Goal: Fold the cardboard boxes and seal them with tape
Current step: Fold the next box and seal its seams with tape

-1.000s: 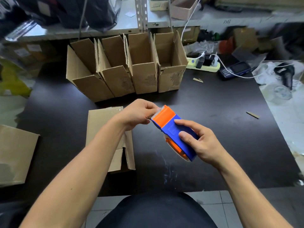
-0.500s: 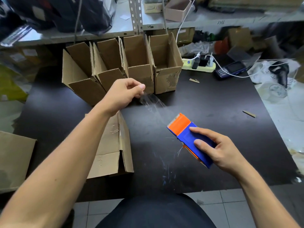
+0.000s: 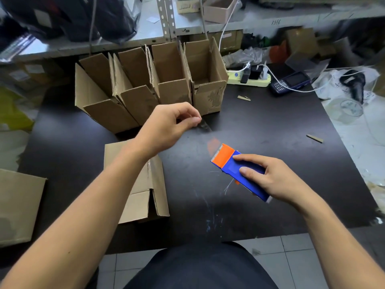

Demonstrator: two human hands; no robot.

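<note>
**Head view: tape stretched between two hands over the dark table**

Head camera is showing the clear tape (image 3: 205, 130) only faintly; it is nearly transparent, and just a smudged, glinting strip is showing between the left hand (image 3: 168, 127) and the dispenser; its exact edges are hard to make out; the roll itself is hiding behind the dispenser body and the right palm; the shelf clutter at the top is blurring, and the flat cardboard (image 3: 18, 207) at the left edge is being cut off by the frame.

Left hand is pinching the free end of the tape, thumb and curled fingers meeting at its tip, raised above the table (image 3: 260, 126); right hand (image 3: 275, 180) is gripping the blue and orange tape dispenser (image 3: 233, 165), fingers wrapping over its blue body, the toothed orange end pointing toward the left hand.

A folded box (image 3: 145, 197) is lying on its side on the table under the left forearm, its flaps loose at the near end; whether anything is inside cannot be told; four open boxes (image 3: 166, 84) are standing in a row at the back of the table, flaps up, touching one another, the rightmost showing a bare cardboard bottom; the other interiors are partly in shadow; a small beige tray (image 3: 218, 11) is sitting on the shelf above, its contents not visible.
</note>
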